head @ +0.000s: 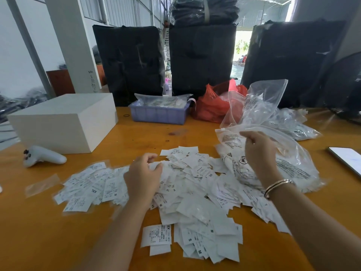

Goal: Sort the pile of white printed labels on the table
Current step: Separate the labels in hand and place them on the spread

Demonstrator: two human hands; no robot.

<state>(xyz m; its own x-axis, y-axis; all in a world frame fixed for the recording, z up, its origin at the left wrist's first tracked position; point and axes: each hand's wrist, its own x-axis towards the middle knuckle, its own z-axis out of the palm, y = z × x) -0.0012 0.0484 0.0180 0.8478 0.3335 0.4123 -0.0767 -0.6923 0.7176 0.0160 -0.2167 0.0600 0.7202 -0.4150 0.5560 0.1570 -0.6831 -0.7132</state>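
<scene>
A wide pile of white printed labels [195,192] covers the middle of the orange table [48,241], with size marks such as S, M, XL and XXL showing. My left hand [143,177] rests on the pile's left part, its fingers curled round a few labels. My right hand [259,153] is raised at the right and pinches the film of a clear plastic bag [293,165] that lies beside the pile. A separate small stack of labels [156,235] sits at the front. More labels lie in clear sleeves [86,184] on the left.
A white box [64,122] and a white controller [44,156] stand at the left. A blue tray [159,113], a red bag [213,106] and more clear bags [259,102] sit behind. A phone [347,159] lies at the right edge. Black bales [201,59] line the back.
</scene>
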